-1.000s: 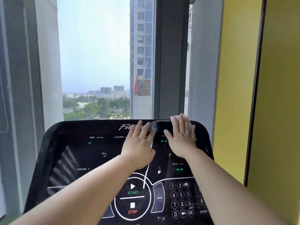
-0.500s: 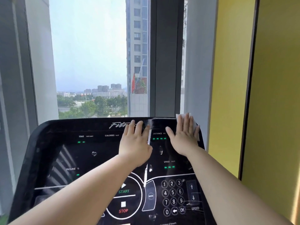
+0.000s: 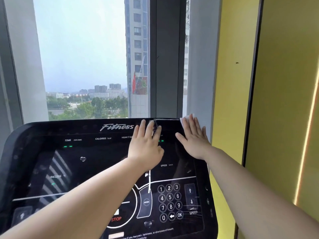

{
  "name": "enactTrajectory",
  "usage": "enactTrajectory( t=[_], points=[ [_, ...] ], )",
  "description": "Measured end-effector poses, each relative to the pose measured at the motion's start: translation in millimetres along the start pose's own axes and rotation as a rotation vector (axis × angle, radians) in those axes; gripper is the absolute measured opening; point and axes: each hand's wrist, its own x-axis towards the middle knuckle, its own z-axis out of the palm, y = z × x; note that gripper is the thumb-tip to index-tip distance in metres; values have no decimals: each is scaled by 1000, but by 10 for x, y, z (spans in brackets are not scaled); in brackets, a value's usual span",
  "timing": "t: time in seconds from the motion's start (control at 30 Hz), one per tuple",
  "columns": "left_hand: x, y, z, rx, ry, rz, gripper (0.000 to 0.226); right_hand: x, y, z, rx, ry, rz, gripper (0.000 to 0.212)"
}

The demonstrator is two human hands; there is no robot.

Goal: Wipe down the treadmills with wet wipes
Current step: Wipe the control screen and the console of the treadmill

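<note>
The black treadmill console [image 3: 96, 163] fills the lower half of the view, with a "Fitness" logo along its top edge and a number keypad [image 3: 170, 201] at the lower right. My right hand [image 3: 196, 141] lies flat, fingers spread, on the console's top right corner and presses a white wet wipe [image 3: 183, 121] against it. Only the wipe's edges show past my fingertips. My left hand [image 3: 146, 146] rests flat and empty on the upper middle of the console, just left of the right hand. A wet streak shines near its fingertips.
A tall window [image 3: 82, 57] with a city view stands behind the console. A dark window post [image 3: 166, 57] rises behind my hands. A yellow wall [image 3: 284, 100] runs close along the console's right side. A grey frame [image 3: 20, 66] borders the left.
My right hand has slid the wipe rightward along the console's top edge to its right corner. My left hand stays near the logo. The view has shifted left.
</note>
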Motion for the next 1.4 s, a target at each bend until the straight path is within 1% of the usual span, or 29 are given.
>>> enactTrajectory(
  t=[0.13, 0.3, 0.4, 0.5, 0.6, 0.77, 1.0, 1.17, 1.23, 1.33, 1.4],
  points=[
    [0, 11, -14, 25, -11, -9, 66, -41, 104, -6, -14, -4, -63, 62],
    [-6, 16, -13, 7, -30, -7, 66, -221, 243, 101, -49, -31, -80, 60],
    [-16, 38, 5, 4, -26, -15, 67, -193, 281, 19, -87, -61, -93, 61],
    [-6, 63, 28, 3, -12, -27, 67, -153, 296, -50, -134, -49, -95, 63],
    [-5, 83, 53, 17, -5, -42, 67, -269, 324, 64, -167, -42, -119, 64],
    [-29, 103, 102, 36, 12, -49, 68, -492, 420, 225, -249, -92, -101, 67],
    [-87, 72, 118, 15, 40, 17, 66, -403, 322, 224, -197, -30, -78, 67],
    [-270, 201, 233, -18, 135, 130, 57, -709, 419, 426, -241, -110, -93, 76],
    [-347, 259, 275, -21, 112, 155, 59, -704, 446, 384, -265, -125, -96, 78],
    [-433, 338, 329, -45, 112, 185, 59, -511, 397, 227, -220, -88, -71, 68],
    [-469, 367, 341, -65, 117, 186, 58, -393, 348, 170, -175, -47, -67, 67]
  ],
)
